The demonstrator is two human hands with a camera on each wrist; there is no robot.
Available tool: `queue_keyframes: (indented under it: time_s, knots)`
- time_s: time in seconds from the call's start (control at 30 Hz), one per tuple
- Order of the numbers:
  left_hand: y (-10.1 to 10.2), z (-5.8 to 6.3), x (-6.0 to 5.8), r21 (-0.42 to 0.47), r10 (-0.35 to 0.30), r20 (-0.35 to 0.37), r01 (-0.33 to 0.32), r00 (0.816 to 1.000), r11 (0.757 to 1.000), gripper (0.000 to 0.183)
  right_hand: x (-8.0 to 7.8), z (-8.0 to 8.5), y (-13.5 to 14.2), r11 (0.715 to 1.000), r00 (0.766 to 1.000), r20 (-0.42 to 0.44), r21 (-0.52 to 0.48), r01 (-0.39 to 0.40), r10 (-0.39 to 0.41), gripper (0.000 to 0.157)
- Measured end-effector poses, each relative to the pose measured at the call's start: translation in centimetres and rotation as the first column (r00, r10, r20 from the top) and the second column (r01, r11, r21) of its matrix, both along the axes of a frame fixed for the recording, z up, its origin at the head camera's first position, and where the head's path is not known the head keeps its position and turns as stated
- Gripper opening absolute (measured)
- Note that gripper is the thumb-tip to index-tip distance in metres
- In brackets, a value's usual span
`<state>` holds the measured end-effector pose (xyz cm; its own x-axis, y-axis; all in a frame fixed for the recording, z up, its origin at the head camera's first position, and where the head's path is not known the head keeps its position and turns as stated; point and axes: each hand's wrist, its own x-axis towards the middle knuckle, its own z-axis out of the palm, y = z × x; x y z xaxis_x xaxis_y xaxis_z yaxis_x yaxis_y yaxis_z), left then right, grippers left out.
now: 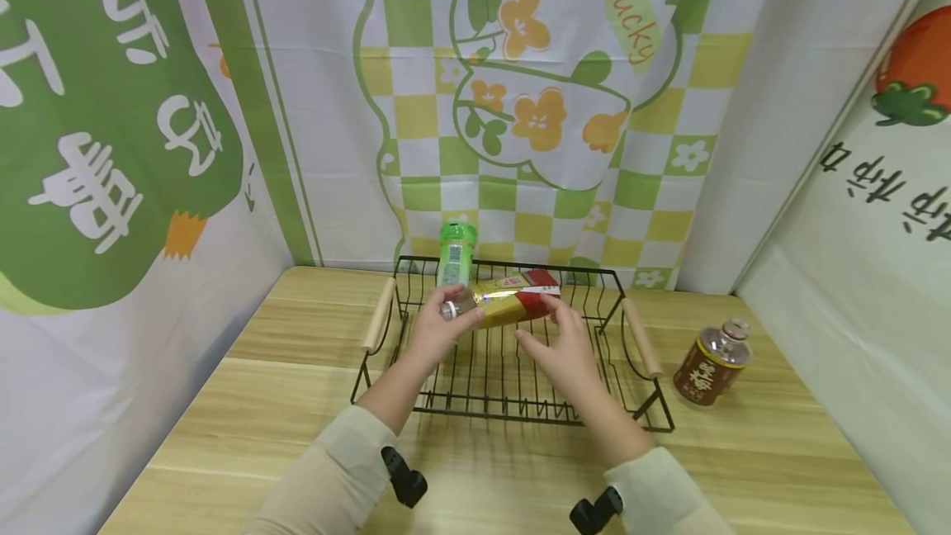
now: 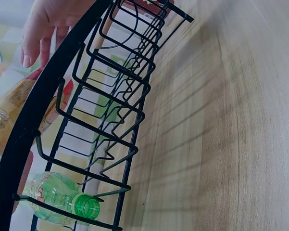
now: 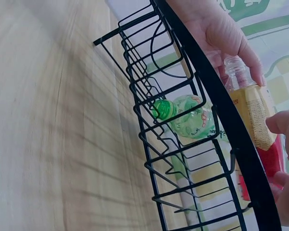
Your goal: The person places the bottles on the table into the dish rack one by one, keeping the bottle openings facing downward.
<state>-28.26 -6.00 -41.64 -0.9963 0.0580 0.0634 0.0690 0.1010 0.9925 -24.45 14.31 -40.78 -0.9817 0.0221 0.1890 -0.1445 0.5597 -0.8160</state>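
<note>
My left hand [image 1: 438,324] holds a clear bottle [image 1: 513,297] with a yellow and red label by its neck end. The bottle lies nearly level above a black wire dish rack [image 1: 483,415], its red end to the right. Near that red end is my right hand [image 1: 568,349], thumb and fingers spread apart; its index fingertip looks close to or touching the label. Behind the left hand, a green bottle [image 1: 456,254] stands neck down in the rack. Its green neck [image 2: 86,206] shows between the wires in the left wrist view.
The rack has wooden handles [image 1: 641,337] on both sides and stands on a wooden table [image 1: 245,403]. To its right stands a bottle with a brown label [image 1: 709,366]. Patterned cloth [image 1: 416,122] hangs behind, with white cloth walls at both sides.
</note>
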Motion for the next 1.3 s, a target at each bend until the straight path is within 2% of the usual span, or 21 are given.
queue_keyframes:
  time_s: [0.17, 0.3, 0.4, 0.6, 0.8, 0.93, 1.03, 1.3]
  knots:
    - [0.0, 0.1, 0.0, 0.021, 0.003, -0.007, -0.003, 1.000, 1.000, 0.069, -0.1, -0.3, -0.4, 0.994, 0.992, 0.124, -0.106, 0.009, 0.004, 0.064]
    - [0.0, 0.2, 0.1, 0.044, -0.003, -0.014, 0.003, 1.000, 0.999, 0.068, 0.0, -0.5, -0.6, 0.990, 0.975, 0.218, -0.140, -0.004, 0.035, 0.068]
    - [0.0, 0.4, 0.3, 0.046, -0.008, -0.015, 0.009, 1.000, 0.999, 0.069, 0.1, -0.5, -0.7, 0.985, 0.966, 0.253, -0.170, -0.013, 0.056, 0.071]
    - [0.1, 0.4, 0.4, 0.019, -0.018, -0.013, 0.019, 1.000, 1.000, 0.065, -0.1, -0.6, -1.0, 0.970, 0.968, 0.241, -0.244, -0.012, 0.073, 0.077]
    - [0.2, 0.3, 0.4, 0.021, -0.060, -0.017, 0.060, 0.998, 0.998, 0.062, -0.1, -0.4, -1.3, 0.950, 0.973, 0.221, -0.313, 0.002, 0.071, 0.079]
    - [0.2, 0.1, 0.5, -0.024, -0.072, -0.034, 0.071, 0.997, 0.997, 0.061, -0.1, -0.3, -1.4, 0.940, 0.973, 0.219, -0.340, 0.010, 0.068, 0.080]
    - [0.3, -0.1, 0.6, -0.067, -0.084, -0.041, 0.082, 0.996, 0.994, 0.061, -0.2, -0.2, -1.6, 0.928, 0.973, 0.219, -0.373, 0.020, 0.068, 0.080]
    - [0.7, -0.2, 0.9, -0.082, -0.162, -0.033, 0.159, 0.986, 0.984, 0.063, -0.5, 0.2, -2.2, 0.881, 0.975, 0.212, -0.471, 0.045, 0.064, 0.086]
